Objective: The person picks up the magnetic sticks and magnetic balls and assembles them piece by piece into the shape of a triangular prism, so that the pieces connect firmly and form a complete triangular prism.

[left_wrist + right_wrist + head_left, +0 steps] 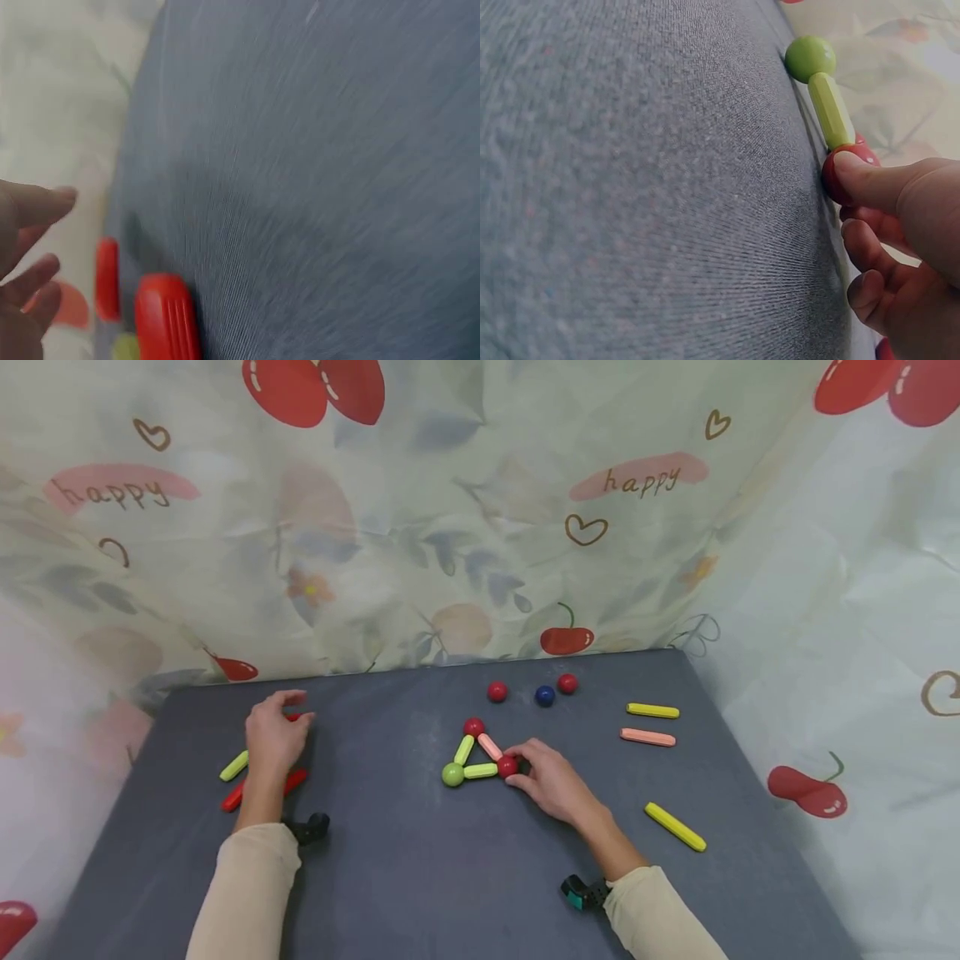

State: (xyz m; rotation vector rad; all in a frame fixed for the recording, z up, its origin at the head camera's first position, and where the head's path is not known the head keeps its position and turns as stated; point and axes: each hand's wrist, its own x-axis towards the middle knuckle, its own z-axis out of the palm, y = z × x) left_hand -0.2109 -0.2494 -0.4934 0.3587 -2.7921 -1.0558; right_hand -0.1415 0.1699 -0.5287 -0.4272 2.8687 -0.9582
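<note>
My left hand [276, 735] hovers over the left part of the table with thumb and fingers apart. By its fingertips lies a red stick [293, 717], partly hidden by the hand. Red also shows on both sides of the wrist, where a nearer red stick [166, 319] lies. With thumb and fingers my right hand [555, 781] pinches a red ball [507, 766] at the right corner of a flat triangle. A green ball [452, 774] and another red ball [473, 727] form its other corners. Two yellow-green sticks [480, 771] and a pink stick [491, 747] join them.
Behind the triangle sit a red ball [497, 692], a blue ball [545, 696] and another red ball [567, 683]. On the right lie a short yellow stick [652, 711], a pink stick [647, 737] and a longer yellow stick [675, 827]. A yellow-green stick [235, 766] lies far left.
</note>
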